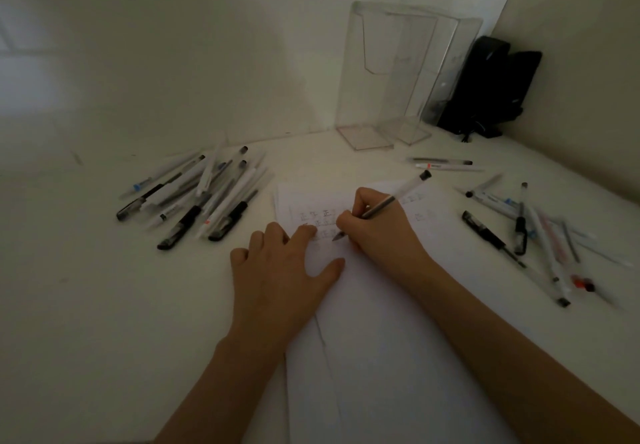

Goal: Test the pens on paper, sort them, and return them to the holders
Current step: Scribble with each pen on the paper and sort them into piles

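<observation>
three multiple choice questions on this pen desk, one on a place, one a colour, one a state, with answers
1. Where do the clear holders stand?
A at the near edge
B at the far end, beyond the paper
C on someone's lap

2. What colour is the corner object beside them?
A red
B yellow
C black

3. What is the right hand doing?
A gripping a pen with its tip on the paper
B lying flat and empty
C lifting a holder

Answers: 1 B, they stand upright at the back; 2 C, it is plainly black; 3 A, fingers curl round the pen at the written marks.
</observation>
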